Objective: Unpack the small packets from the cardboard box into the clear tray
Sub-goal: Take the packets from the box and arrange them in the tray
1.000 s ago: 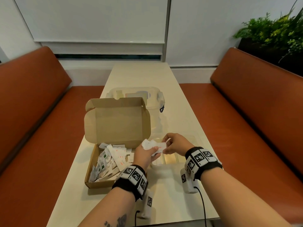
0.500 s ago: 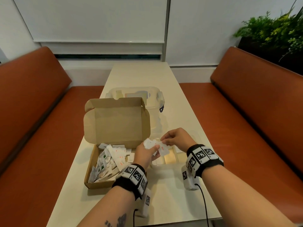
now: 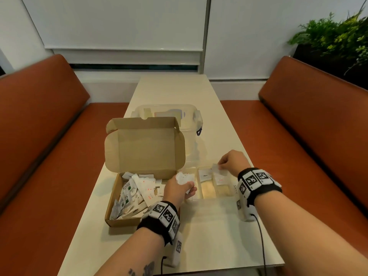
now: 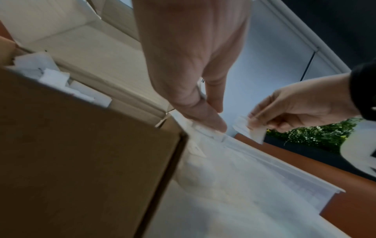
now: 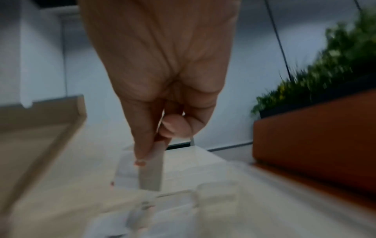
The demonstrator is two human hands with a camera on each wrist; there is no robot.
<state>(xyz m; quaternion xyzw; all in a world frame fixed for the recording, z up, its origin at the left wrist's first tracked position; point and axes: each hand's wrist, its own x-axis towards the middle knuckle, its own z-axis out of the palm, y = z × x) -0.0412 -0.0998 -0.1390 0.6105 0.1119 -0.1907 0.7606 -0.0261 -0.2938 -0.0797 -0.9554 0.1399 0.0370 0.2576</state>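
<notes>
We are pinching a single small white paper packet between thumb and fingers of our right hand, holding it over the far right compartment of the clear, divided plastic tray, which is sitting on the pale cream counter just right of the open brown cardboard box. Our left hand is gripping a crumpled bunch of small white packets above the tray's left end, beside the box wall. More white packets, some with green and red print, are lying heaped in the box, whose lid is standing open behind them.

The head view is showing what the wrist views are not: two packets already lying in the tray, one in the middle compartment and one with red print in the right compartment. The left wrist view is giving us the box's outer wall close up and both hands at once, the right hand's packet hanging from the fingertips. The right wrist view is blurred; there the packet is hanging edge-on below the thumb, over the tray, and whether it is touching the tray we cannot tell.

Beyond the box a clear lidded plastic container is sitting on the counter, partly hidden by the lid. Orange-brown upholstered benches are flanking the counter, and green plants in a dark planter are standing behind the right bench.
</notes>
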